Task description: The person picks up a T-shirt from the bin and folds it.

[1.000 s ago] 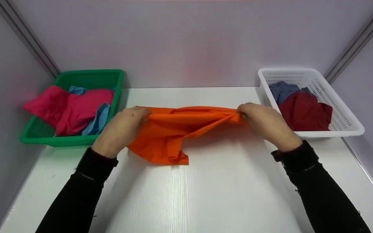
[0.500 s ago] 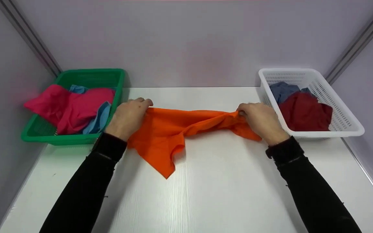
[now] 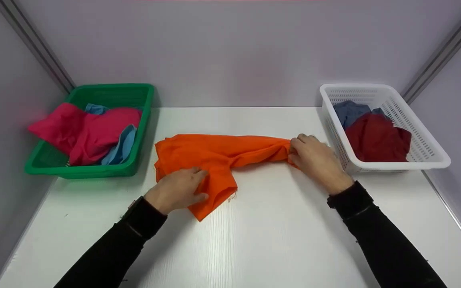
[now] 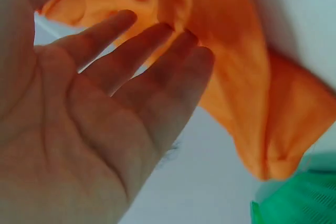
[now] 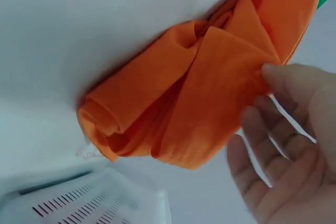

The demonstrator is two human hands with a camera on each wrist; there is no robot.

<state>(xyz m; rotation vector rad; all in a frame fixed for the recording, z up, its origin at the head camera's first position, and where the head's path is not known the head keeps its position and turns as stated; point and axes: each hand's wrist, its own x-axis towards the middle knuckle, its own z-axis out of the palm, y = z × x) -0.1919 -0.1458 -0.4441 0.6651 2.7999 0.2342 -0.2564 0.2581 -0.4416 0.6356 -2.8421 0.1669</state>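
Head view: left fingers [image 3: 193, 176] loosely extended, gripping nothing, over orange cloth [image 3: 214, 156]; right fingers [image 3: 297, 145] pinch its end.

Looks bright from the head; glares off the tabletop [image 3: 221, 252] this side of the left hand [image 3: 178, 189]; shades softly under the right hand [image 3: 317, 162]; dims, blurs in wrist views.

Orange cloth [image 3: 214, 150]: matt, creased fabric. Green basket [image 3: 149, 122], white basket [image 3: 410, 165]: smooth plastic. Bench [image 3: 282, 228]: smooth, fine wood-like grain, soft sheen.
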